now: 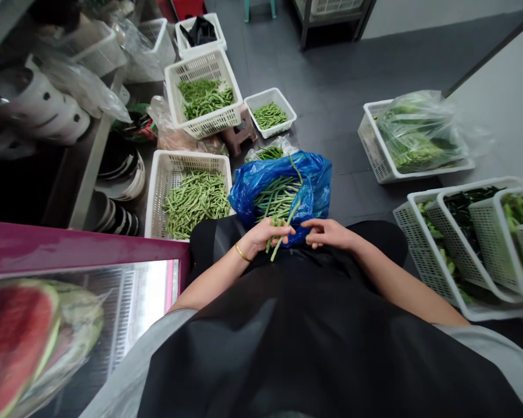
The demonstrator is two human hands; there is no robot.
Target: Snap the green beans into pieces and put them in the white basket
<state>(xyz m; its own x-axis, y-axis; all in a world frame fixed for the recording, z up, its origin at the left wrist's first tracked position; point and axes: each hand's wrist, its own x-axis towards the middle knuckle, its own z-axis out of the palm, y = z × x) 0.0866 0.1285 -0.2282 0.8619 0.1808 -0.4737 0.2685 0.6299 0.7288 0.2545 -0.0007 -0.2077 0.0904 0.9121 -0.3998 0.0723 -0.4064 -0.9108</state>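
Note:
My left hand (pixel 265 233) is closed round a few green beans (pixel 291 216), whose ends stick out above and below the fingers. A gold bangle (pixel 243 252) circles that wrist. To its right, my right hand (pixel 329 233) is apart from the beans, its index finger stretched towards them and the other fingers curled; nothing shows in it. Just beyond both hands sits a blue plastic bag (pixel 316 183), open at the top, with long green beans (pixel 279 196) inside. Left of the bag, a white basket (pixel 153 191) holds many short bean pieces (pixel 197 203).
Farther off are a larger white basket (pixel 209 126) and a small one (pixel 265 132), both with green pieces. At right stand a basket with bagged greens (pixel 377 152) and several vegetable baskets (pixel 431 261). Cut watermelon (pixel 17 337) lies at lower left, below a metal shelf (pixel 89 174).

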